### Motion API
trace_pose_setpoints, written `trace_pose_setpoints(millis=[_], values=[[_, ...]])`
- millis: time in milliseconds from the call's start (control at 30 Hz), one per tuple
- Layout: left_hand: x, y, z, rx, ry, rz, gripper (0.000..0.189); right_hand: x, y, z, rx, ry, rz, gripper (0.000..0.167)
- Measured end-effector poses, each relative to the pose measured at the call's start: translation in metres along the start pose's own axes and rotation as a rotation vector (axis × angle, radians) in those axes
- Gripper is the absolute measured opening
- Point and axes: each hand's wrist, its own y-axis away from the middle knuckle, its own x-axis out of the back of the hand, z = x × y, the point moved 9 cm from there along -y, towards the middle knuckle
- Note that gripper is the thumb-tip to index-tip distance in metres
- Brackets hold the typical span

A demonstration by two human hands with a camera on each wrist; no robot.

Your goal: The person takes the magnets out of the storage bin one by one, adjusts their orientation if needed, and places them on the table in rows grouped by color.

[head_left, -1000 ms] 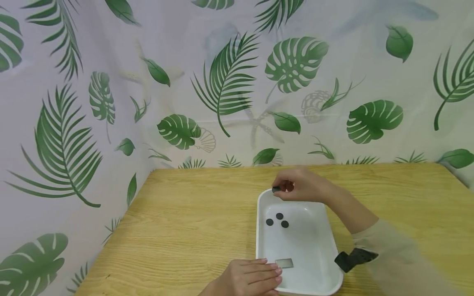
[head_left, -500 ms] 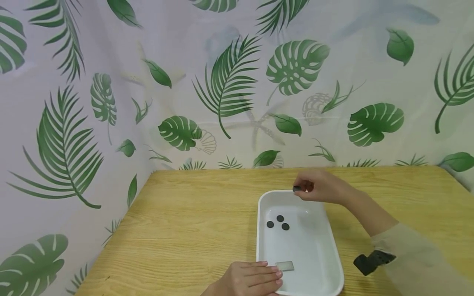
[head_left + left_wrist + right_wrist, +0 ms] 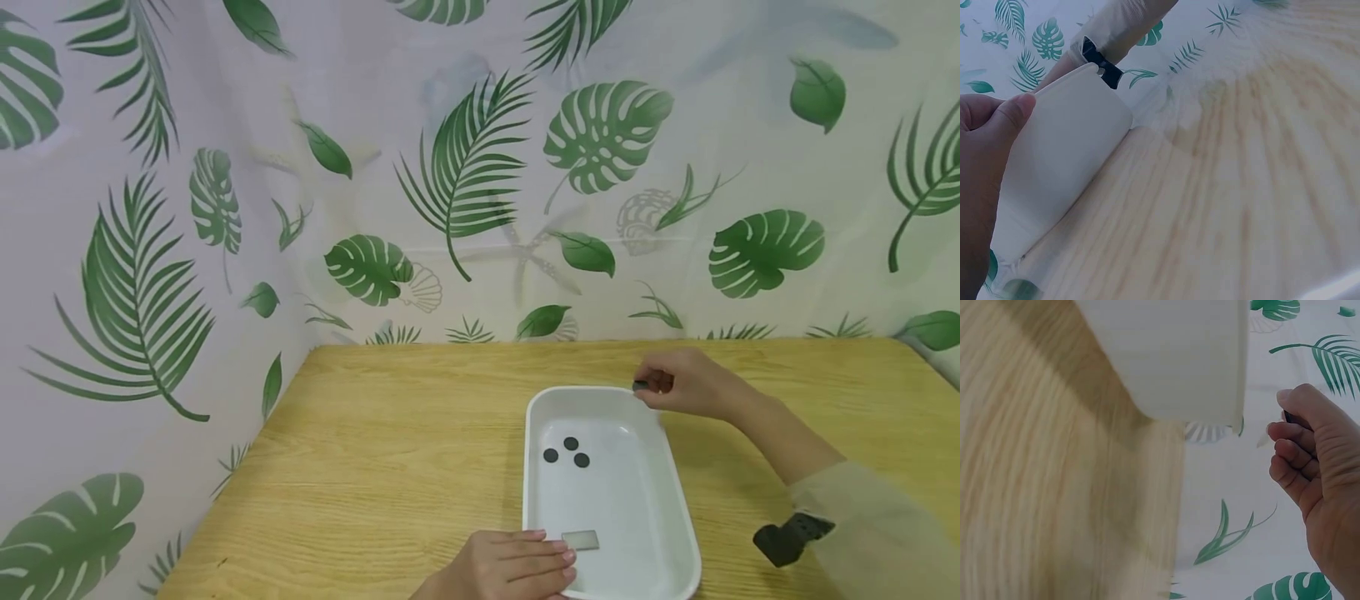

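A white rectangular tray (image 3: pixel 630 500) stands on the wooden table. Three small black discs (image 3: pixel 571 443) lie on its floor near the far left. A small grey rectangular plate (image 3: pixel 581 540) lies in its near part, beside the fingertips of my left hand (image 3: pixel 510 567). That hand grips the tray's left rim, fingers over the edge and the thumb (image 3: pixel 1019 109) at the rim in the left wrist view. Above the tray's far right corner, my right hand (image 3: pixel 686 383) pinches another black disc (image 3: pixel 640 386) between thumb and fingers, its other fingers curled.
The wooden table (image 3: pixel 375 450) extends on both sides of the tray. A white cloth with green leaves (image 3: pixel 480 208) hangs behind and to the left. A black wrist device (image 3: pixel 791 537) sits on the right sleeve.
My right hand has moved rightward along the tray's far rim, still pinching the black disc. My left hand and the items in the tray have stayed in place.
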Motion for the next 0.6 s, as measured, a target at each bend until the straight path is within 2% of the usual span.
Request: trace_pose_setpoints(millis=[300,600], values=[[-0.009,0.013,0.005,-0.008,0.016,-0.012,0.022,-0.002,0.027,0.012,0.053,0.061,0.081,0.031],[-0.009,0.013,0.004,-0.006,0.003,-0.014,0.022,-0.005,0.049,0.031,-0.050,0.111,0.059,0.030]])
